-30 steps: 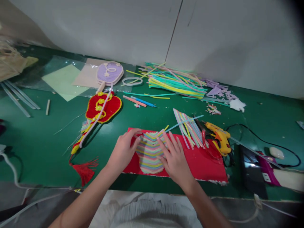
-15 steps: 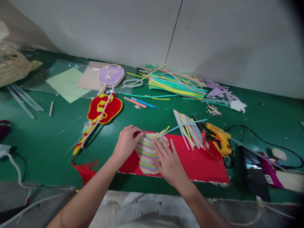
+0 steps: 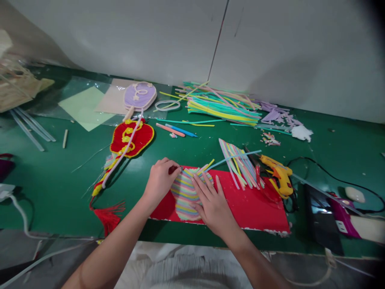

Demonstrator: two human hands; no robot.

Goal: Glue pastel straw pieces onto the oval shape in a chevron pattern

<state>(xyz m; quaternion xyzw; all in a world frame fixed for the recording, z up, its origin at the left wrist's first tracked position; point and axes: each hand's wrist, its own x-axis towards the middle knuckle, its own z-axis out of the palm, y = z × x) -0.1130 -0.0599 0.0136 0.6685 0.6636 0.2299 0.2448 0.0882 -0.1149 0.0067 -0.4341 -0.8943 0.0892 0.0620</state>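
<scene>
A striped pastel panel of pipe cleaners [image 3: 185,198] lies on a red board [image 3: 252,204] at the front of the table. At its upper left edge my left hand [image 3: 162,176] is closed, thumb and forefinger pinching the end of a pipe cleaner. My right hand [image 3: 214,202] rests on the panel's right side, fingers stretched out and slightly apart. Between the hands, a yellow pipe cleaner [image 3: 207,165] and a light blue one [image 3: 230,157] stick out from the top edge. The right hand hides part of the panel.
Cut striped pipe cleaners [image 3: 239,164] lie at the board's upper right, near a yellow glue gun [image 3: 279,172] and red-handled scissors [image 3: 258,172]. A pipe cleaner bundle [image 3: 224,110] sits by the wall. Left are a red fan [image 3: 130,138] and a purple fan [image 3: 140,96]. A black phone [image 3: 321,216] lies right.
Both hands stay in nearly the same place on the striped panel. The view has shifted very slightly; nothing else has visibly moved.
</scene>
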